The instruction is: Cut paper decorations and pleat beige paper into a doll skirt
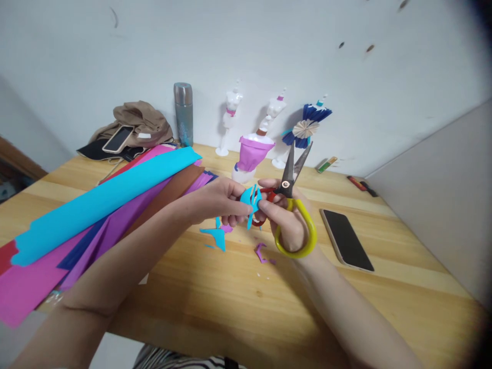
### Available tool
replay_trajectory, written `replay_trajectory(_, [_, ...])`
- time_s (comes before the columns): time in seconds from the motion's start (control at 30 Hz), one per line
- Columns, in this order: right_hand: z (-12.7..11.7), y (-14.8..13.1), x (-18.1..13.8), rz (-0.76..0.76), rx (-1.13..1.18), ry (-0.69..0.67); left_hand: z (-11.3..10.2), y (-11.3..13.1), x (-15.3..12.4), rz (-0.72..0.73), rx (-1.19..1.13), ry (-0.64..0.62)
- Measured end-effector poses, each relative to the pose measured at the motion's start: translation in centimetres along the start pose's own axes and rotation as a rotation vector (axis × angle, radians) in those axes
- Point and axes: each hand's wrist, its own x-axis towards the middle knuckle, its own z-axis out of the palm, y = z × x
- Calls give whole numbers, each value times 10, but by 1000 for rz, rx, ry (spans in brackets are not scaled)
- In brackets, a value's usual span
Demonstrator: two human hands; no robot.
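My left hand (221,201) pinches a small cut piece of blue paper (251,201) above the wooden table (230,297). My right hand (286,218) is closed through the yellow and red handles of a pair of scissors (290,195), whose blades point up and stand slightly apart. Its fingertips also touch the blue piece. Blue scraps (217,236) and a purple scrap (263,252) lie on the table just below my hands.
Long sheets of blue, purple, pink and brown paper (107,205) lie at the left. A phone (346,238) lies at the right. By the wall stand small mannequin figures with paper dresses (253,151), a metal flask (183,114), and a cloth bundle with another phone (130,128).
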Motion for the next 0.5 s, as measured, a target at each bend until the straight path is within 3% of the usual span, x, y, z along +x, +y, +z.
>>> replay_trajectory(0.2, [2, -1, -2, -63, -84, 4, -1, -5, 2, 32, 35, -11])
replay_trajectory(0.3, [-5, 0, -3, -165, -130, 1, -6, 1, -3, 79, 56, 46])
replay_trajectory(0.4, [-15, -4, -3, -207, -237, -93, -20, 14, -20, 249, 54, 310])
replay_trajectory(0.5, [-18, -10, -4, -109, -357, -439, -35, 28, -49, 628, -10, 727])
